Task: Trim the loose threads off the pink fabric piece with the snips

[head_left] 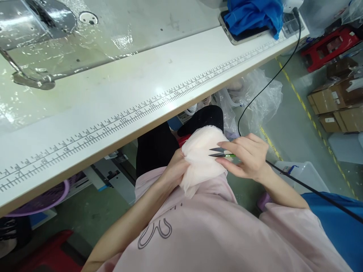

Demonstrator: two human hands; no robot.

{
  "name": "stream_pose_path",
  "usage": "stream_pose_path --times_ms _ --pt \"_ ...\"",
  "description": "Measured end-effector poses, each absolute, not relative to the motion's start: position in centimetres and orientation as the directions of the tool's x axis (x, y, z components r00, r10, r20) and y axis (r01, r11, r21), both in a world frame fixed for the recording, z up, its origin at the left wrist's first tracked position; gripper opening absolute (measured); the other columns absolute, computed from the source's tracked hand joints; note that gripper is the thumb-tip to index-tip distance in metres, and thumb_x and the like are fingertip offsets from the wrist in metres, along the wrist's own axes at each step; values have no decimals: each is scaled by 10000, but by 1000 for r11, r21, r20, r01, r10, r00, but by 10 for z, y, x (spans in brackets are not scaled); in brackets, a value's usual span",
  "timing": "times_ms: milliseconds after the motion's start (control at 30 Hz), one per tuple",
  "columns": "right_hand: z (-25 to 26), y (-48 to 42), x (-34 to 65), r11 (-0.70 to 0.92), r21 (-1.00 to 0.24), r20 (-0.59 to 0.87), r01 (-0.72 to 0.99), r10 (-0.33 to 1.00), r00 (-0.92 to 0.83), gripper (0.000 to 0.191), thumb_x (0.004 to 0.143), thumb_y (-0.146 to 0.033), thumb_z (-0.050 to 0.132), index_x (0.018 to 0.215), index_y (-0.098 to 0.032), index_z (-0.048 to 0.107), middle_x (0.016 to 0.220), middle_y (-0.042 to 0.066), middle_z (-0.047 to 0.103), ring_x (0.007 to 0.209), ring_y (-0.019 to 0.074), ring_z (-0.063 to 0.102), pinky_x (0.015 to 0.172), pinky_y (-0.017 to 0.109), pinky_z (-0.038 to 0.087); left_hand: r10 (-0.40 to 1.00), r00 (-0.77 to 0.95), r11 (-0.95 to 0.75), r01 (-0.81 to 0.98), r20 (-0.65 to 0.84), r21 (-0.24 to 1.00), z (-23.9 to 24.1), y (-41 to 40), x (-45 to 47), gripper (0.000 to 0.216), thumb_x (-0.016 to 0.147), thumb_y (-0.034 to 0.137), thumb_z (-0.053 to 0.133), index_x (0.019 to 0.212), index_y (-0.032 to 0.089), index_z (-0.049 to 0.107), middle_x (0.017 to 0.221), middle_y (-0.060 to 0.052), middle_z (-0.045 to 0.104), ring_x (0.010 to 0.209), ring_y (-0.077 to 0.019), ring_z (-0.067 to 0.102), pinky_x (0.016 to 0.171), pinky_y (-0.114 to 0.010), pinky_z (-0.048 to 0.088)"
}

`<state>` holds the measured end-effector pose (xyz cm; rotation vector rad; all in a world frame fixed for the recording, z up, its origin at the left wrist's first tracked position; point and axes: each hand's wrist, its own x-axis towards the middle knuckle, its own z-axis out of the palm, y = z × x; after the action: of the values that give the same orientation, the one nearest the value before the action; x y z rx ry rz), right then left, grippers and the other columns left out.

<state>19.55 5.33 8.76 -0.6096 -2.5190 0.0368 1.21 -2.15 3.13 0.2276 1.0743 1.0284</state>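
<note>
In my lap, below the table edge, my left hand [173, 169] is closed on a bunch of pale pink sheer fabric [202, 158]. My right hand [247, 155] grips small thread snips [219, 152] with a green handle. Their dark blades point left and lie against the fabric. Both hands are close together, right in front of my pink shirt.
A white sewing table [119, 102] with a printed ruler along its front edge spans the top. The sewing machine base [31, 41] sits at the upper left, a phone [241, 36] under blue cloth [255, 15] at the upper right. A black cable [255, 102] hangs down. Cardboard boxes [337, 102] stand at the right.
</note>
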Motion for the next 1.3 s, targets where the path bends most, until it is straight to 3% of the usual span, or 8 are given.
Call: stream_pose_path --times_ms 167,367,500,700,900,1033,1100,1300 --pt "88 57 187 735 -575 378 359 628 -680 270 848 -394 684 1030 -197 653 752 -2 688 578 98 552 572 262 388 790 116 540 -598 -603 592 30 -23 12 236 561 123 806 787 173 757 773 -20 740 716 -206 664 620 -269 501" --pt "83 55 176 606 -740 222 291 629 -745 105 814 -241 717 913 -207 704 777 -31 734 639 84 620 632 245 419 796 125 531 -614 -593 584 26 -23 13 284 568 169 813 847 174 757 806 -33 746 760 -232 680 621 -283 519" --pt "80 64 169 357 -891 87 281 741 -666 66 830 -231 672 832 -181 714 776 -15 724 666 92 629 603 208 454 793 125 547 -577 -596 607 25 -24 12 249 545 175 822 784 179 754 742 -33 739 755 -255 686 582 -284 513" --pt "76 80 163 199 -920 -12 339 848 -530 254 808 -382 692 708 -150 663 645 -27 622 553 62 480 507 195 352 780 156 580 -542 -606 608 25 -25 11 212 546 167 804 752 196 763 739 -39 740 740 -251 685 578 -285 519" --pt "76 89 171 285 -857 91 430 904 -417 283 800 -362 697 632 -164 586 546 -58 457 518 59 364 505 220 289 773 160 587 -547 -613 597 25 -25 10 209 558 160 786 762 201 765 728 -30 737 730 -248 679 588 -287 526" --pt "76 94 184 422 -765 276 486 897 -345 70 790 -236 699 836 -194 669 756 -25 634 611 85 495 601 238 394 758 155 595 -562 -634 574 24 -22 9 226 537 129 784 755 184 756 705 -19 727 710 -227 673 588 -269 521" --pt "77 93 190 443 -764 307 469 889 -339 153 797 -202 685 950 -213 682 872 -7 676 635 93 529 621 250 426 742 148 602 -575 -654 554 25 -21 9 239 519 128 795 748 173 745 679 -14 716 688 -217 663 560 -257 504" --pt "90 79 190 408 -814 154 414 838 -523 141 824 -286 693 938 -204 695 868 7 719 714 121 631 624 241 475 718 176 612 -619 -673 492 29 -18 10 269 503 171 837 739 168 708 669 -13 713 721 -241 669 559 -271 492"
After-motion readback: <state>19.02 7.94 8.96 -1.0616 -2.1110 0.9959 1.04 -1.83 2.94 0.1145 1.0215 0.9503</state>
